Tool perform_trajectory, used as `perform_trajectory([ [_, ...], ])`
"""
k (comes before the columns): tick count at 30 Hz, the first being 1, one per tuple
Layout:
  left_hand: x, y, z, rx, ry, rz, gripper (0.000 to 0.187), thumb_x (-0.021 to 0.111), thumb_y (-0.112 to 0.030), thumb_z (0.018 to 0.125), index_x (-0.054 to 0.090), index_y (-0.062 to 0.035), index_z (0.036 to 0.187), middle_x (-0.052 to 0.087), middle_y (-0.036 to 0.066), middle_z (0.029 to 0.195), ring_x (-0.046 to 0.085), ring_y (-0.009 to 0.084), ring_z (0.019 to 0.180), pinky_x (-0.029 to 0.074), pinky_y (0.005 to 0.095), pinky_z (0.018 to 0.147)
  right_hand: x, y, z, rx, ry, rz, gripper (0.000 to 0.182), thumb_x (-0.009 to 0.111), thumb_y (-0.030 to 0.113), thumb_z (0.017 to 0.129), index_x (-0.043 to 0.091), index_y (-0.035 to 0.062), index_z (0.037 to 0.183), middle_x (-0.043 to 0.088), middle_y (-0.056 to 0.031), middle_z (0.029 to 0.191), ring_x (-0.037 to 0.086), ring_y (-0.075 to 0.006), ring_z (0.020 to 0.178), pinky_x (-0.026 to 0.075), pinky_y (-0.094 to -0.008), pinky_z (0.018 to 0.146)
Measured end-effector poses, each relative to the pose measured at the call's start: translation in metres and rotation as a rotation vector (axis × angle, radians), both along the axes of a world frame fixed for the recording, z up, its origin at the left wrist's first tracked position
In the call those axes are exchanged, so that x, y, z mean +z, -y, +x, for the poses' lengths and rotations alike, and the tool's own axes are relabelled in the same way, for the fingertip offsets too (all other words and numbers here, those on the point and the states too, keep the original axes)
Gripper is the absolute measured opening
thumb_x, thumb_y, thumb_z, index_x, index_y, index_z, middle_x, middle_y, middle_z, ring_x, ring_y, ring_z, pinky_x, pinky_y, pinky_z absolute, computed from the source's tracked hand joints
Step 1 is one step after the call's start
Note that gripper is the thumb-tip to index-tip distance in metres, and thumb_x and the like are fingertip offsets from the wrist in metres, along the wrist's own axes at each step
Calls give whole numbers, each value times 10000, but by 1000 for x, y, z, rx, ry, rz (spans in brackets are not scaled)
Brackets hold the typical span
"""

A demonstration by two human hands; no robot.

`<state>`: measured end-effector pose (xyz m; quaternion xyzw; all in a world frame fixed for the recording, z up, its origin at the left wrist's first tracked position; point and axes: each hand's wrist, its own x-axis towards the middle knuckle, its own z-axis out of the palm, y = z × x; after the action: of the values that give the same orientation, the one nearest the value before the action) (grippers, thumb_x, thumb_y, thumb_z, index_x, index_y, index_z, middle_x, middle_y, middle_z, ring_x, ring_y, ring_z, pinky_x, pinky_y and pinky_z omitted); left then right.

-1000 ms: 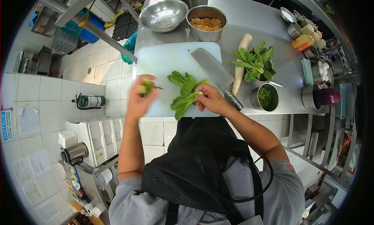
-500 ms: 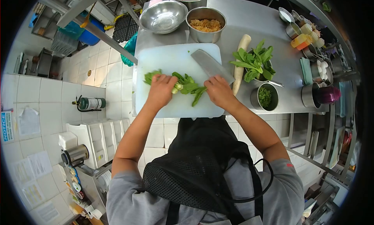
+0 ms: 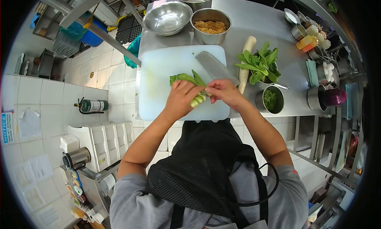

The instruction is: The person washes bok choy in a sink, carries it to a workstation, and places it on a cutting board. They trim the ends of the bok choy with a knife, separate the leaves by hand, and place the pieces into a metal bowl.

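- Greens bunch, leafy with pale stalks, is low on the right half of the white cutting board, in front of the person.
- Left hand is closed over the bunch from above. Leaves show past the fingers on the far side, pale stalk ends on the near right.
- Right hand has thumb and fingers pinched together at the bunch's right edge, just beside the left fingertips. Can't tell if a leaf or stalk is between them.
- Cleaver lies flat and diagonal, blade across the board's right edge. Handle is hidden around the right hand and wrist.
- White radish is on the steel bench, right of the board, lengthwise away from the person.
- More leafy greens are piled in a handled pan just right of the radish.
- Small steel pot with chopped green herbs sits nearer the person, below that pan.
- Steel pot with brown shredded food stands just beyond the board. Wide metal bowl is to its left, another pot behind.
- Bench's far right side: folded cloth, eggs in a container, orange-and-yellow bottles.
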<state>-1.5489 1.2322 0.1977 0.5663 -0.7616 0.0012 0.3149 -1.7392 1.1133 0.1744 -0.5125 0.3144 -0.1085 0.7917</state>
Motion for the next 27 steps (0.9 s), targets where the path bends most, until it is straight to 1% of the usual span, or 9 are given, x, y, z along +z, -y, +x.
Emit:
perform_trajectory([
  [3,-14,-2,4,3,41,4,466,766,-38,599,662,-88,1050,593,56,963,592,263,974,422,396,863,0,-7,7,91,-27,-62,220,666,190,984,671,-11,1074,679,-56,846,638,-110,659,545,-262,640],
  [5,-23,-7,20,75,73,-78,398,771,-65,627,669,-79,1012,593,64,982,592,272,952,428,421,866,4,-9,3,157,30,-150,275,693,217,954,668,-4,1117,689,-115,915,669,-181,842,556,-330,723],
  [6,-23,-12,26,80,73,-73,398,771,-65,627,669,-79,1012,593,64,982,592,272,952,428,421,866,-5,-6,-4,161,31,-145,275,693,217,954,668,-4,1117,689,-115,915,669,-181,842,556,-330,723],
  [8,-24,-23,37,247,142,-125,308,772,-82,662,663,-74,950,629,72,1012,614,283,973,434,429,881,-31,2,-24,-81,-306,-1369,364,726,237,894,651,5,1164,652,-182,1060,618,-287,1064,540,-425,826],
  [9,-25,-27,43,251,144,-120,308,772,-82,662,663,-74,950,629,72,1012,614,283,973,434,429,881,-33,6,-34,-77,-302,-1364,364,726,237,894,651,5,1164,652,-182,1060,618,-287,1064,540,-425,826],
  [11,-30,-33,52,265,194,-158,273,775,-82,675,645,-72,915,657,90,1085,630,292,1023,436,421,896,-31,7,-50,-141,-528,-1503,471,742,247,838,604,18,1226,575,-211,1147,531,-373,1177,501,-490,899],
  [18,-57,-25,34,93,236,169,370,760,-48,653,648,-75,1004,666,64,1126,617,238,1090,424,416,935,-42,-7,-55,-68,-608,-1214,571,731,173,829,489,26,1325,509,-223,1145,586,-443,1041,520,-493,853],
  [22,-55,-15,31,30,169,103,406,682,19,660,641,-72,1054,653,62,1072,601,246,1090,424,419,954,-31,-11,-58,-11,-629,-1188,532,677,98,840,483,17,1328,495,-254,1161,606,-457,1009,528,-498,838],
  [27,-66,-35,29,-29,88,157,477,712,36,595,635,-61,1056,632,69,1195,568,267,1222,394,446,1062,0,-25,-73,-1,-666,-1168,480,621,73,864,498,-4,1321,524,-249,1088,617,-451,983,523,-500,850],
])
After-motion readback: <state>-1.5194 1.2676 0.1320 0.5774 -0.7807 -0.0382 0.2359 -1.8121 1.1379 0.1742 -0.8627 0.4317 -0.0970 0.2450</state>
